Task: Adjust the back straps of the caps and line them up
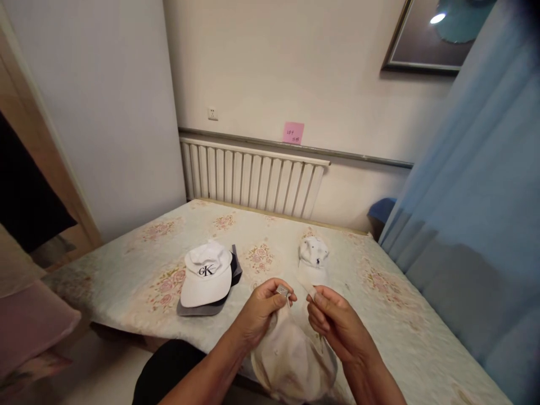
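My left hand (262,313) pinches the small metal buckle (282,291) of a cream cap (291,357) that hangs below both hands. Close beside it, my right hand (335,320) pinches the cap's back strap (309,289). On the flowered bed cover (160,264) lies a white cap with black letters (206,273), stacked on a dark grey cap (202,308), to the left of my hands. Another white cap (313,256) lies on the cover just beyond my hands.
A white radiator (253,177) runs along the far wall under a pink note (292,133). A blue curtain (472,225) hangs at the right. At the left is a wooden door frame (37,146) and a pink cushion (29,326).
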Action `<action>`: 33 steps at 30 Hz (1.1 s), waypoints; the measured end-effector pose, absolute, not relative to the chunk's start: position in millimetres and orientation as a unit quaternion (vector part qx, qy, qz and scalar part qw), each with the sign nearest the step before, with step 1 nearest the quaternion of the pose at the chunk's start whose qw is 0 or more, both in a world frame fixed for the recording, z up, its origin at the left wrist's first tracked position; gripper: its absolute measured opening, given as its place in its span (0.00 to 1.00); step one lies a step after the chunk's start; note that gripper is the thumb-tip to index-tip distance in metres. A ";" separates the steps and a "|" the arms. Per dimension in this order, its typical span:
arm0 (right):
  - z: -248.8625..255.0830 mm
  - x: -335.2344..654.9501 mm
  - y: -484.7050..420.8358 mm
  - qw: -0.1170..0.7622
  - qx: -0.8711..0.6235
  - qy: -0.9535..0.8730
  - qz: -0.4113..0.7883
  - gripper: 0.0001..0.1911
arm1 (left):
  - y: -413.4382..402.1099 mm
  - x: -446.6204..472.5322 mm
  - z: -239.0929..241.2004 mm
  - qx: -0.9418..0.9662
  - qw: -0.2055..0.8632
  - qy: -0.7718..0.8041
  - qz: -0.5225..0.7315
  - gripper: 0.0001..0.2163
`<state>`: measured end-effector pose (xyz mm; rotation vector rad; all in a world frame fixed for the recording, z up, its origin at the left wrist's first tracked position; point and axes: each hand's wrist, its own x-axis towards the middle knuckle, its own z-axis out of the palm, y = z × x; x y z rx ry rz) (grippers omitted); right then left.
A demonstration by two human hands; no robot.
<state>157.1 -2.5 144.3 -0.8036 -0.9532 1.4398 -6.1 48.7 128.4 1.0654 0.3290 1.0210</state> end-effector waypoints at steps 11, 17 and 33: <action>136.9 148.2 -4.7 0.545 -0.316 -0.379 0.678 0.14 | 46.7 -4.9 118.8 0.416 0.777 0.137 0.452 0.13; 130.9 145.4 -2.4 0.552 -0.318 -0.367 0.678 0.14 | 46.6 -4.1 119.7 0.409 0.779 0.136 0.455 0.14; 128.1 138.9 -3.9 0.563 -0.382 -0.396 0.617 0.14 | 44.8 -3.7 118.6 0.411 0.763 0.172 0.468 0.14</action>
